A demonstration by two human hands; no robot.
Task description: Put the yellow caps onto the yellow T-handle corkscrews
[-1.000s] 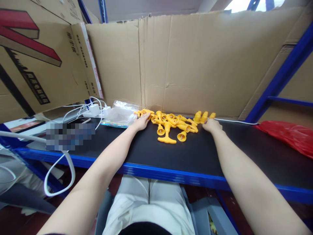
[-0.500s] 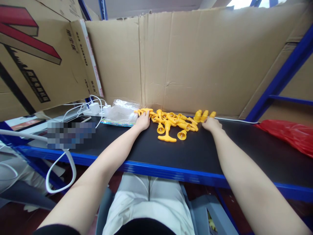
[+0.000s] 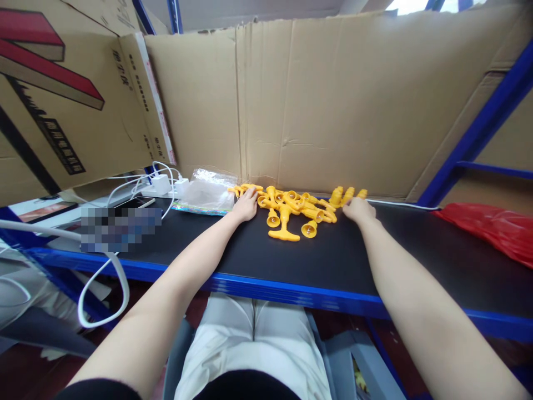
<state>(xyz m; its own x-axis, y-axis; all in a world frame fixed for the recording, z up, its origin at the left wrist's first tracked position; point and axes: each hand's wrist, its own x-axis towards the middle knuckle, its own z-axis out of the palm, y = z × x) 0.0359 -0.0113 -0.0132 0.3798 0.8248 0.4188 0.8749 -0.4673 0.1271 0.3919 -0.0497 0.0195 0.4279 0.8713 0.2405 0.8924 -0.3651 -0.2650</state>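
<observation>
My left hand [image 3: 246, 206] reaches to the back of the black shelf, its fingers stretched over yellow T-shaped handles [image 3: 251, 187] beside a clear plastic bag [image 3: 208, 189]. To its right lies a pile of yellow plastic parts, with bell-shaped pieces [image 3: 308, 229] open at the mouth and a T-shaped handle [image 3: 283, 235] at the front. Right of the pile, several yellow bell-shaped pieces [image 3: 336, 195] stand in a row. My right hand [image 3: 360, 211] is at this row, its fingers closed at the base of a middle piece [image 3: 348, 195], partly hiding it.
A cardboard wall [image 3: 333, 105] closes off the back. White chargers and cables [image 3: 160, 183] and a blurred-out item [image 3: 120, 229] lie to the left. A red plastic bag [image 3: 487, 225] sits at the right. The shelf has a blue front edge [image 3: 291, 293].
My right hand has shifted slightly left along the standing pieces. My left hand has moved a little to the right over the handles. The pile looks the same.
</observation>
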